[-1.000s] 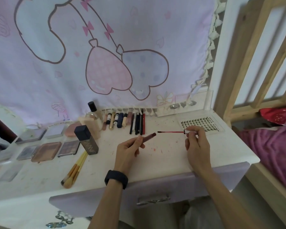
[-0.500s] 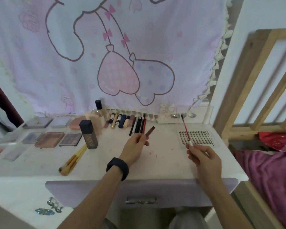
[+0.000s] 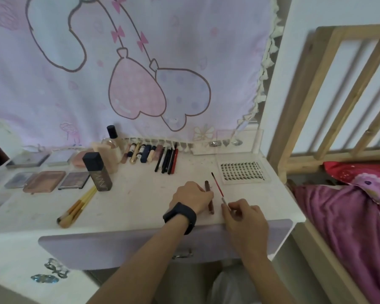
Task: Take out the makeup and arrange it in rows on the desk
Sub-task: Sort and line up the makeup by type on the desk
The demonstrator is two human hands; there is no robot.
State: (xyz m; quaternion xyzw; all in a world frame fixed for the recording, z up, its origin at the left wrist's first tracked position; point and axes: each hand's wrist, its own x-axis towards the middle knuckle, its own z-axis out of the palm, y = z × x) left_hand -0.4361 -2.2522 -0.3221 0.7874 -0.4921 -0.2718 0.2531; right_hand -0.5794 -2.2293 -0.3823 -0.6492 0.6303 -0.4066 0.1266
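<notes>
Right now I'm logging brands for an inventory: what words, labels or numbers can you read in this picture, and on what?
"NARS", probably: pale letters running sideways on the dark square bottle, blurred, so not certain.
Small print along the right edge of the lash tray: too small to read.
Nothing else shows readable text.

On the table point(image 3: 140, 194), palettes point(image 3: 44, 181) are lying left, pencils point(image 3: 167, 160) at the back, a lash tray point(image 3: 241, 172) right. In front, the tube point(image 3: 207, 185) in the left hand point(image 3: 192, 197) is sitting just left of the wand point(image 3: 217, 184) in the right hand point(image 3: 245, 218).
</notes>
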